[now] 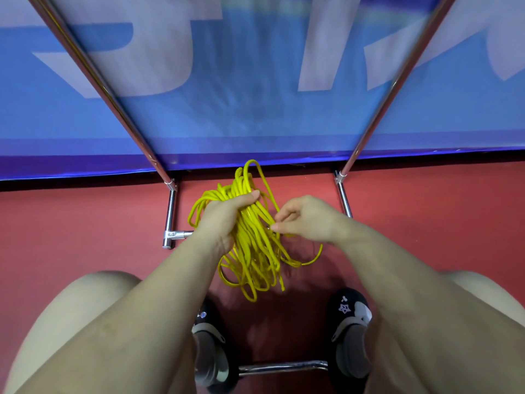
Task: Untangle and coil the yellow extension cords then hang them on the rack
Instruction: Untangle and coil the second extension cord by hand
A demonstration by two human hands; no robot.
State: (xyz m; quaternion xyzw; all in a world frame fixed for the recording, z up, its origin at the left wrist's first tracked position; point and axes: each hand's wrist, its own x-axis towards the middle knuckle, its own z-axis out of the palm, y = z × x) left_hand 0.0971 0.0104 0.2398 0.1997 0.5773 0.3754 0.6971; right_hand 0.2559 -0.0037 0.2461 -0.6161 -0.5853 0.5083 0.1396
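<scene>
A: Status on the cord (252,240)?
B: Yellow bundle, held up above the red floor (85,223), in front of the rack (170,211). Loops hang loose below the hands, some stick up over the top. Tangled, not a neat coil.
A: Left hand (224,220)?
B: Fist wrapped round the middle of the bundle, thumb across the top strands. Firm grip.
A: Right hand (306,220)?
B: Just beside the bundle on its right. Fingertips pinch a strand at the bundle's edge; a thin loop trails from there down and out to the right.
A: Rack?
B: Chrome tubing. Two poles rise and splay outward to the top corners of frame, base bars on the floor on either side of the cord. Another bar lies between the shoes (352,334) near the bottom edge. Nothing hangs on the visible parts.
A: Background?
B: Blue banner (255,95) with large pale letters behind the poles, blurred. Person crouches, bare knees at both lower corners.
</scene>
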